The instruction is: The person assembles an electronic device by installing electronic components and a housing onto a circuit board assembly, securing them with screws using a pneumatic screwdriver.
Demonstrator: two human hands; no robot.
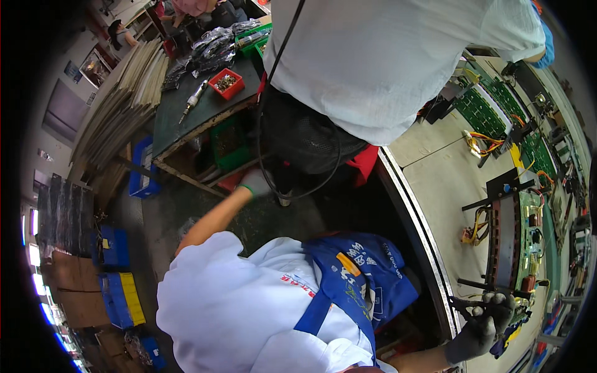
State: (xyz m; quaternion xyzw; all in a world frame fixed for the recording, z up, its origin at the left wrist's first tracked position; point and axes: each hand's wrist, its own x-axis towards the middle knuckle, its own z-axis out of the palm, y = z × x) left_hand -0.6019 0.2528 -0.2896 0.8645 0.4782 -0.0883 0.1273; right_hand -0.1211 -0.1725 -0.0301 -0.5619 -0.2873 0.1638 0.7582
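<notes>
Both hands are gloved; my left hand [255, 182] reaches down beside the black cable [311, 186], grip indiscernible; my right hand [482, 329] clasps the black fixture frame [497, 245] at the conveyor's near edge; risk: snagged cable tugging.

White short-sleeved shirt, creased across the shoulder. Blue apron over the chest, with a blue strap, white lettering and an orange tab. Left hand [255, 182]: pale knit glove, green cuff. Right hand [482, 329]: dark grey glove.
</notes>
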